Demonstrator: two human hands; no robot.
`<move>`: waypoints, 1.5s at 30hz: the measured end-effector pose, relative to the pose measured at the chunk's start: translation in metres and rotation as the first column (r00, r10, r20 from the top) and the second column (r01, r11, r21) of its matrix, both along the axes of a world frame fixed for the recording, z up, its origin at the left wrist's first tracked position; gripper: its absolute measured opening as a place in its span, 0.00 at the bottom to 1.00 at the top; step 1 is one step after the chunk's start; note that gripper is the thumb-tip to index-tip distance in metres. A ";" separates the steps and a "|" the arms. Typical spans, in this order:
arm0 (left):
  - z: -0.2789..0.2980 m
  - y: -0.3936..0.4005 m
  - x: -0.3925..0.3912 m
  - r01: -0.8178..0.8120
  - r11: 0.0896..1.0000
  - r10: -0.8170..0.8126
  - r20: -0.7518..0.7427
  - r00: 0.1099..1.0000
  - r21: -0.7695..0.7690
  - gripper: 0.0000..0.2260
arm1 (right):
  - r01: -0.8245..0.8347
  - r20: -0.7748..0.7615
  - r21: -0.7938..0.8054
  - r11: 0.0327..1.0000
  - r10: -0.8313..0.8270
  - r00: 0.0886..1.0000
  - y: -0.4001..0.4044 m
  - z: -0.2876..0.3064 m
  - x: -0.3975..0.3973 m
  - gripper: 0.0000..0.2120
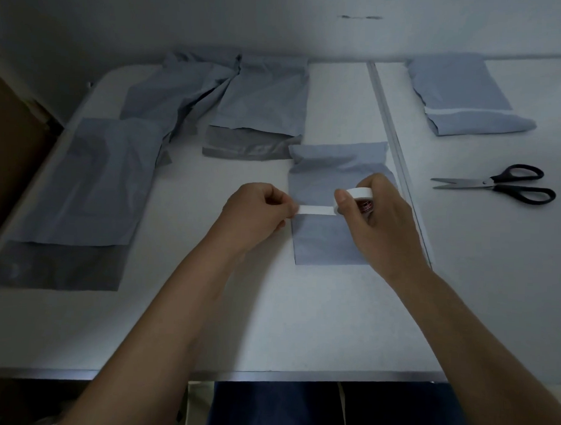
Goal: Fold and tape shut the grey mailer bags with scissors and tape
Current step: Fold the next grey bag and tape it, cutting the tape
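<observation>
We have one view only: head-worn, wide-angle, looking forward and down across the table [269,323] toward the wall [279,18], close above both forearms.

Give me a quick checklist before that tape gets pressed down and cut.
1. Tape end held: left hand pinches the strip. Ok.
2. Roll in grip: right hand holds the roll. Ok.
3. Strip over the folded bag: it spans only part of the width. Not ok yet.
4. Strip stuck to the bag: cannot tell.
5. Scissors near: on the table to the right, untouched. Ok.
6. Free hand for scissors: both busy. Not ok.
</observation>
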State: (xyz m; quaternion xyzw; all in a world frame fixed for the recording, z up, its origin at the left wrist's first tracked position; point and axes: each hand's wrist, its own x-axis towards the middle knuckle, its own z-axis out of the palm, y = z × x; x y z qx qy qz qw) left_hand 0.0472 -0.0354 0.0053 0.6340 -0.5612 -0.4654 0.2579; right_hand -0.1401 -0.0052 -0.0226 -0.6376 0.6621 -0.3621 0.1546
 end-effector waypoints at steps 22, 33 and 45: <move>-0.010 0.008 -0.004 -0.005 0.997 0.016 0.143 0.990 -0.075 0.03 | 0.031 0.107 -0.009 0.999 -0.030 0.994 0.007 -0.016 -0.002 0.14; -0.010 0.012 -0.007 0.058 0.988 -0.014 0.295 0.955 -0.140 0.03 | 0.000 0.087 -0.034 0.999 0.003 0.996 0.008 -0.017 0.000 0.14; -0.014 0.015 -0.013 0.073 0.978 0.012 0.405 0.914 -0.193 0.05 | -0.044 0.073 -0.087 0.995 0.050 0.996 0.008 -0.018 0.001 0.14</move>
